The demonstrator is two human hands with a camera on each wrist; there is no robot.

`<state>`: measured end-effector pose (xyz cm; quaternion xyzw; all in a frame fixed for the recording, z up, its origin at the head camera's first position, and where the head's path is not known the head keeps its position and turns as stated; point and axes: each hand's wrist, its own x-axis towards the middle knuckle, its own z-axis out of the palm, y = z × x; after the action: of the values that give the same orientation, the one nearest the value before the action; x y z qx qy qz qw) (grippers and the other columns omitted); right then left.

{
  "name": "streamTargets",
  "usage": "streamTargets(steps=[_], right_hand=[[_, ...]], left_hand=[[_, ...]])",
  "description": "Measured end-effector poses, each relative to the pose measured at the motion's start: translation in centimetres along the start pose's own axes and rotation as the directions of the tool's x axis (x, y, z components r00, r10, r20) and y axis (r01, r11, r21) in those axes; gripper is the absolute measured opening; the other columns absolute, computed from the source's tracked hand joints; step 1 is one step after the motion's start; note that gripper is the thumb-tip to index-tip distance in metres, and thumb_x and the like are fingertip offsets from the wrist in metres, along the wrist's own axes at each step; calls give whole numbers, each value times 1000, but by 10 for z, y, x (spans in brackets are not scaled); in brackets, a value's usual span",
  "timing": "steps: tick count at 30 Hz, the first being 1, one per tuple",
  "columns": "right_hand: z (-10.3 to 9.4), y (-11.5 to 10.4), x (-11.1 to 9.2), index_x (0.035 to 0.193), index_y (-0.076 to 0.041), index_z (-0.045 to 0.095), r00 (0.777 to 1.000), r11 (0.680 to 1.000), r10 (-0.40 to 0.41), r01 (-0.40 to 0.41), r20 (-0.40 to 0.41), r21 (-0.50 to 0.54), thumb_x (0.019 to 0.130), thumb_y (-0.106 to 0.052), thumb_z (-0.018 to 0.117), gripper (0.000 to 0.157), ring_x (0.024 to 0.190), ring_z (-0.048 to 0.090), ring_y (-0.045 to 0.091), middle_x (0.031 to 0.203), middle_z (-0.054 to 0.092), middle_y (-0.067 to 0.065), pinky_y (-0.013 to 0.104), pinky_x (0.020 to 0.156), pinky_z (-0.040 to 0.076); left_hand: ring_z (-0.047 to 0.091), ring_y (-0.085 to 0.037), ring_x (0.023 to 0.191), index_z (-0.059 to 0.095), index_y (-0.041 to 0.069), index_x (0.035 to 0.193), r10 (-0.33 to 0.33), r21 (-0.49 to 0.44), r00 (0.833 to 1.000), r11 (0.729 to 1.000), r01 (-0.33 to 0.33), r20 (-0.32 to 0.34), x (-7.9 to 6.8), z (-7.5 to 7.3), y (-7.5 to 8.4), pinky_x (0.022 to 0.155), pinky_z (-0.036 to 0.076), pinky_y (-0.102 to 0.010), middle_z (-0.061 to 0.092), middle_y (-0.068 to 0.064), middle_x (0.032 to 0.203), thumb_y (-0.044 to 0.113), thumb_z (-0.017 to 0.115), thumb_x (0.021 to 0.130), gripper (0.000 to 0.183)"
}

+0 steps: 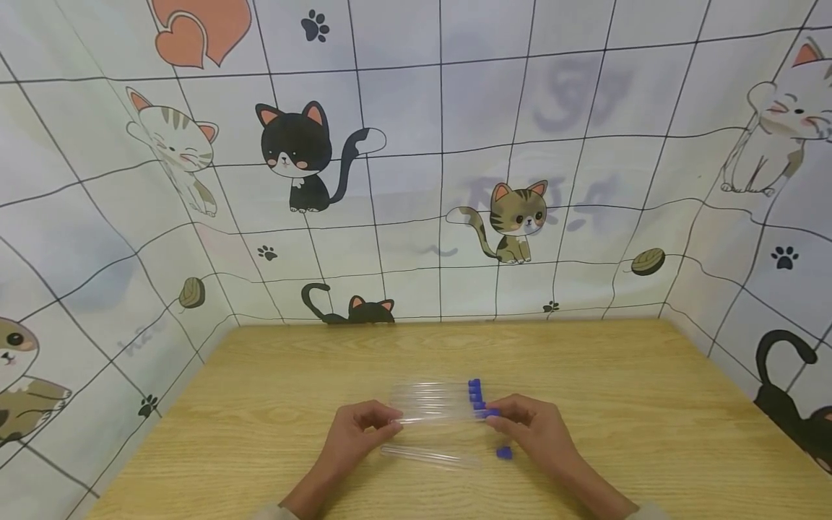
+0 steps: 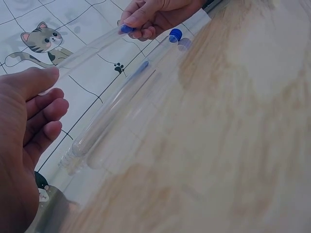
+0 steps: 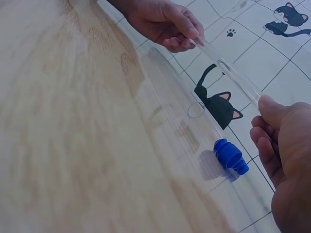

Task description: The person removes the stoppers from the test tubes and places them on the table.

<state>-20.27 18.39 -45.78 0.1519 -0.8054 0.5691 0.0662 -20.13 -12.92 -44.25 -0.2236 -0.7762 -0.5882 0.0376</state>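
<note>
My left hand (image 1: 360, 435) and right hand (image 1: 534, 426) hold a clear test tube (image 2: 92, 48) level between them, above the table. The left thumb and fingers pinch its left end. At the other end, the right fingers pinch around its blue cap (image 2: 127, 29), which they partly cover. Just beyond the hands, several clear tubes (image 1: 425, 392) lie side by side, their blue caps (image 1: 475, 390) lined up on the right. Nearer me lies another clear tube (image 1: 429, 456), with a separate blue cap (image 1: 503, 453) off its right end, below the right hand.
The wood-grain table (image 1: 292, 375) runs back to a white cloth wall (image 1: 416, 188) with a grid and cat prints. Similar cloth stands along the left and right sides.
</note>
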Motion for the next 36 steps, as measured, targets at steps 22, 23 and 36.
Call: streamTargets(steps=[22, 23, 36], right_hand=[[0, -4, -1, 101, -12, 73, 999, 1000, 27, -28, -40, -10, 82, -30, 76, 27, 86, 68, 13, 90, 72, -3, 26, 75, 53], [0, -3, -1, 101, -12, 73, 999, 999, 32, -32, -34, -1, 82, -30, 76, 27, 86, 68, 13, 90, 72, -3, 26, 75, 53], [-5, -3, 0, 99, -10, 73, 992, 998, 12, -20, 125, 63, 83, -24, 75, 21, 86, 68, 17, 99, 71, 4, 29, 76, 54]], left_hand=[[64, -13, 70, 71, 0, 98, 63, -41, 998, 997, -62, 14, 1, 0, -22, 62, 53, -27, 70, -11, 89, 18, 73, 86, 22], [64, -13, 70, 71, 1, 99, 67, -41, 998, 997, -66, 11, 1, 1, -22, 62, 53, -27, 70, -10, 88, 17, 73, 86, 21], [64, -39, 77, 64, -7, 110, -36, -88, 999, 995, 38, 31, -1, -1, 4, 71, 55, -38, 65, -26, 92, 6, 63, 92, 23]])
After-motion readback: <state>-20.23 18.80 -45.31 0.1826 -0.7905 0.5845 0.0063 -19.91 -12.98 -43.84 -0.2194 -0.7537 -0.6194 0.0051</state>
